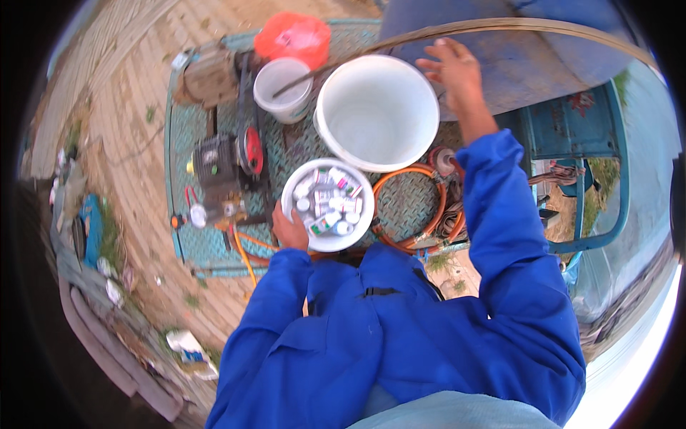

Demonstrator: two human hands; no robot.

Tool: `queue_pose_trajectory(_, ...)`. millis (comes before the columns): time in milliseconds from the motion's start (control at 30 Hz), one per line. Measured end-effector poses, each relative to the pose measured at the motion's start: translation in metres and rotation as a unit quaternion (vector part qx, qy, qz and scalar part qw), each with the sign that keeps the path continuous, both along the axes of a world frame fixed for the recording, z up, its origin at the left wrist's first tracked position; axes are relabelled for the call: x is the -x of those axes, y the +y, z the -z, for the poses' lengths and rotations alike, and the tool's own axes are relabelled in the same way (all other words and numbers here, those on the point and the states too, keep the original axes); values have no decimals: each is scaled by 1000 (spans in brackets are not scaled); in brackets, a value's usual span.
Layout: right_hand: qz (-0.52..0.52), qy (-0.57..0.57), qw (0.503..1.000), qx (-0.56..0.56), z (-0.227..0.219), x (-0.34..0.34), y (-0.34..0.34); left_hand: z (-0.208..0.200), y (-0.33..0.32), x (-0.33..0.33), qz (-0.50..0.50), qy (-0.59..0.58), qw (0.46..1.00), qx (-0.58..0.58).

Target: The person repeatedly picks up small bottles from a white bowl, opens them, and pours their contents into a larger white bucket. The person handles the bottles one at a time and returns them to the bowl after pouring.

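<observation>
My left hand point(289, 230) grips the near left side of a small white bucket point(289, 191), with its thumb by the rim. Several small white bottles point(330, 200) with coloured labels lie jumbled in that bucket. My right hand point(459, 77) is raised beside the far right rim of a large white bucket point(434, 107), its fingers apart and nothing visible in them. A long wooden stick point(500, 26) passes just beyond those fingertips and slants across the large bucket's far side. Its left end dips into a smaller whitish pail point(282, 109).
All this stands on a turquoise metal cart bed point(400, 207). An engine pump point(218, 161) sits at left, an orange hose point(439, 189) lies coiled near me. A red plastic bag point(293, 36) is behind the pail; a big blue barrel point(514, 68) fills the far right.
</observation>
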State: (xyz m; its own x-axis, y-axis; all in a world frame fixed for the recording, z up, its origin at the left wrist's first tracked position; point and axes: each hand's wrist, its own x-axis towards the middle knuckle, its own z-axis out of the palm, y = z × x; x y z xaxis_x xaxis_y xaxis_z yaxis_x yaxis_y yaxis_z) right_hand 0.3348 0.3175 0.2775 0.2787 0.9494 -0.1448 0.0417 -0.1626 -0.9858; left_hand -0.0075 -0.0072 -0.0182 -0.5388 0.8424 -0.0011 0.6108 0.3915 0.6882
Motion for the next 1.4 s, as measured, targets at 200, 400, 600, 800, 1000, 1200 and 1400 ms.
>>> queue_pose_trajectory(200, -174, -180, 968, -17, 23, 5, -90, -2, -1, -1, -1, 6, 1000, 1)
queue_pose_trajectory(400, -502, -373, 777, 72, 79, 69, -214, -5, 3, -2, -5, -4, 1000, 17)
queue_pose_trajectory(600, -478, -491, 728, 29, 203, 141, -214, -7, 3, -4, -9, 11, 1000, 25)
queue_pose_trajectory(800, -506, -423, 748, -75, 288, 186, -202, -3, 1, -4, -9, 18, 999, 38)
queue_pose_trajectory(1000, -548, -455, 696, -95, 328, 214, -205, 0, 1, -5, -10, 17, 1000, 11)
queue_pose_trajectory(1200, -469, -524, 708, -60, 346, 239, -234, 1, 2, -4, -14, 14, 1000, 5)
queue_pose_trajectory(1400, -508, -501, 700, -25, 352, 219, -218, 1, 1, -5, -9, 10, 1000, 9)
